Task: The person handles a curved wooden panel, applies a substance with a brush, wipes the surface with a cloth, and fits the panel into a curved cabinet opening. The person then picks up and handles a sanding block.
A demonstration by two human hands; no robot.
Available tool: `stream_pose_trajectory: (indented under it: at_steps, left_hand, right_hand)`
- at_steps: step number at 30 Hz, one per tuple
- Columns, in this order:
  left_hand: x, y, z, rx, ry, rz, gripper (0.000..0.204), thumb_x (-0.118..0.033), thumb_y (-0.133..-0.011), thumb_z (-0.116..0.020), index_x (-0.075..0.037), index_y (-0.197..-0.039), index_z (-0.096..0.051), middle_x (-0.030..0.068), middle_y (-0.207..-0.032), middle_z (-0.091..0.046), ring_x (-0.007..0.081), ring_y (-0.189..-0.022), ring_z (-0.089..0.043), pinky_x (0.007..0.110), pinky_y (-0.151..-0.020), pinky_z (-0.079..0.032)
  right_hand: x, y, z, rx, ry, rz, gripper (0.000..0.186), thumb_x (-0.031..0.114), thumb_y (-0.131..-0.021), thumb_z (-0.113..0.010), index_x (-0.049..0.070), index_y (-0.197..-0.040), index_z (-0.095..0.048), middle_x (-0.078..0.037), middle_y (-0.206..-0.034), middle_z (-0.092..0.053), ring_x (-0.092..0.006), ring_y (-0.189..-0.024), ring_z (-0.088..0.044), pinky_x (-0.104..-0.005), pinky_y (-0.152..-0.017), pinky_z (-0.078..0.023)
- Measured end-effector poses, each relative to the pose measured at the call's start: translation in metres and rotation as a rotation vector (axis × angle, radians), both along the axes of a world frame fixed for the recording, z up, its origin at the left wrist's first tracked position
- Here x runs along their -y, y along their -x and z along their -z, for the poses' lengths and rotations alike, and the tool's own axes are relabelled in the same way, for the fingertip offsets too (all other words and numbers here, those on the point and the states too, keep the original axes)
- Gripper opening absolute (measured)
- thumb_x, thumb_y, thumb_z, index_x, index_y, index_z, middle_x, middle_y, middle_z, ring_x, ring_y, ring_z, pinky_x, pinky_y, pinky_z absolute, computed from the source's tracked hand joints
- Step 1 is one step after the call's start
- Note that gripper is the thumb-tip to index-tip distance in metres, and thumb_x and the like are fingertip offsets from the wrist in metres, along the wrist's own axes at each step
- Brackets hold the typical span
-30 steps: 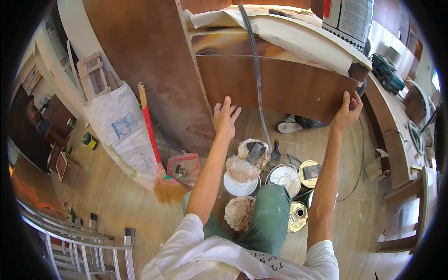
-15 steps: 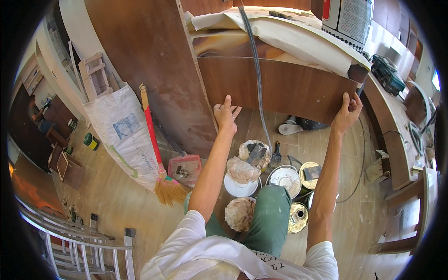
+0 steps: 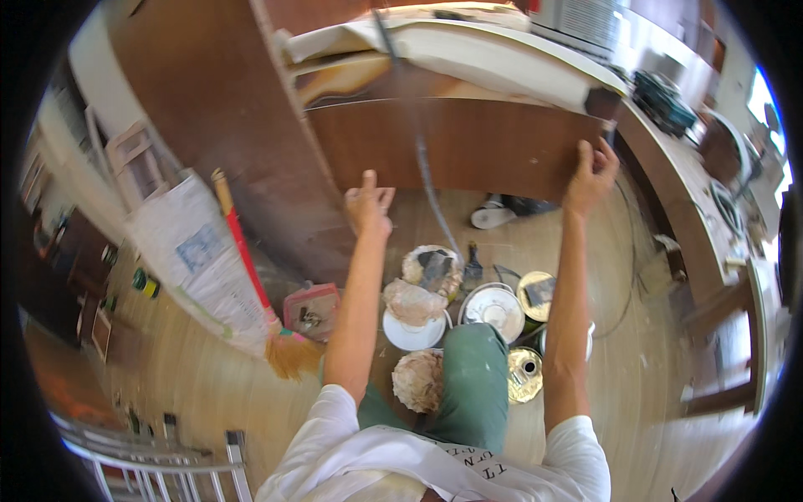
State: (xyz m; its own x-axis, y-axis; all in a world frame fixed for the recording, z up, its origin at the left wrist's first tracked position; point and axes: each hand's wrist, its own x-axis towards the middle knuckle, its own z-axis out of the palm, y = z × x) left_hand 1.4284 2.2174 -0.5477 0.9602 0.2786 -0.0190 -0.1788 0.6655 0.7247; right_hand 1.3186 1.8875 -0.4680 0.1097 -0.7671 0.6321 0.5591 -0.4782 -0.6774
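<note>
So there's a brown wooden panel (image 3: pixel 468 144) set crossways in front, butted near the big upright board (image 3: pixel 201 109). The right hand (image 3: pixel 590 171) has its right end pinched, thumb on the face; the left hand (image 3: pixel 369 207) is at the lower left corner, fingers loosely spread, not closed on anything.

Main thing in the way: one grey hose (image 3: pixel 425 167) hanging right across the panel. Floor's pretty crowded too: two white buckets (image 3: pixel 495 311), two gold-topped tins (image 3: pixel 525 381), another white container partly hidden by the right forearm, three crumpled wads (image 3: pixel 418 381), one paintbrush (image 3: pixel 473 266), and one pale slipper (image 3: pixel 492 217) under the panel. Off left: one broom (image 3: pixel 242 255), one pink dustpan (image 3: pixel 311 309), one white sack (image 3: pixel 188 243), and a metal ladder (image 3: pixel 241 473). One green power tool (image 3: pixel 661 102) sits on the table (image 3: pixel 682 216) at right.
</note>
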Motion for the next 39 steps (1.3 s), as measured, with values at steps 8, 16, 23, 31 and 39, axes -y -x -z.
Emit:
stream_pose_trajectory:
  at_steps: [8, 16, 23, 31, 39]
  left_hand:
    - [-0.003, -0.002, -0.002, 0.015, -0.030, 0.047, 0.040, -0.020, -0.090, -0.072, 0.001, -0.105, -0.041, 0.0127, -0.098, -0.055, 0.0275, -0.085, -0.062, 0.045, -0.087, -0.057]
    - [0.000, 0.003, -0.007, -0.017, -0.046, 0.051, 0.039, -0.021, -0.090, -0.071, 0.001, -0.106, -0.044, 0.0112, -0.097, -0.052, 0.0268, -0.090, -0.061, 0.046, -0.094, -0.055]
    - [-0.002, -0.001, -0.003, -0.017, -0.038, 0.029, 0.038, -0.021, -0.090, -0.072, -0.001, -0.102, -0.042, 0.0115, -0.092, -0.053, 0.0256, -0.083, -0.061, 0.046, -0.092, -0.056]
    - [-0.001, -0.004, -0.001, -0.015, -0.031, 0.039, 0.049, -0.019, -0.090, -0.072, 0.004, -0.114, -0.036, 0.0151, -0.103, -0.053, 0.0282, -0.086, -0.062, 0.047, -0.089, -0.057]
    - [-0.002, -0.006, 0.003, 0.016, 0.014, 0.024, 0.069, -0.016, -0.089, -0.072, 0.011, -0.133, -0.026, 0.0197, -0.114, -0.052, 0.0300, -0.087, -0.062, 0.047, -0.087, -0.058]
  right_hand:
    - [0.002, -0.002, 0.001, 0.058, -0.065, -0.112, 0.029, 0.017, -0.089, -0.072, 0.004, -0.113, -0.062, 0.000, -0.081, -0.059, -0.0088, -0.073, -0.053, -0.0240, -0.070, -0.044]
    - [0.007, -0.003, 0.004, 0.082, -0.055, -0.109, 0.029, 0.014, -0.089, -0.073, 0.003, -0.113, -0.061, 0.001, -0.083, -0.061, -0.0057, -0.074, -0.053, -0.0209, -0.068, -0.042]
    - [0.004, -0.002, 0.003, 0.070, -0.060, -0.120, 0.029, 0.015, -0.089, -0.073, 0.003, -0.113, -0.061, 0.001, -0.084, -0.060, -0.0061, -0.075, -0.053, -0.0215, -0.068, -0.042]
    - [0.010, -0.004, 0.004, 0.032, -0.041, -0.070, 0.029, 0.017, -0.089, -0.073, 0.004, -0.112, -0.062, 0.000, -0.083, -0.060, -0.0070, -0.074, -0.053, -0.0229, -0.068, -0.043]
    - [0.007, 0.004, -0.003, -0.064, 0.007, -0.014, 0.029, 0.019, -0.088, -0.073, 0.004, -0.111, -0.064, -0.003, -0.081, -0.062, -0.0101, -0.072, -0.055, -0.0261, -0.066, -0.045]
